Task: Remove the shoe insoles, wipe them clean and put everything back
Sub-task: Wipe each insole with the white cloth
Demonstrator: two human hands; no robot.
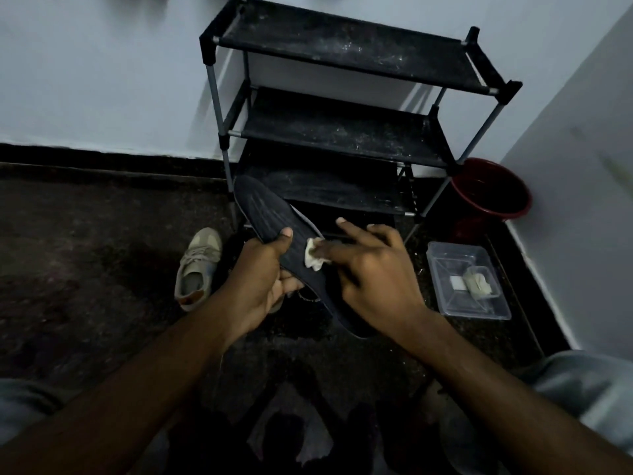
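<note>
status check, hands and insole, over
Left hand grips dark insole. Right hand presses white wipe on it. Nothing blocking the hands.

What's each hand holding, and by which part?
Left hand grips the dark insole mid-length, thumb on top; right hand presses a white wipe onto it.
</note>
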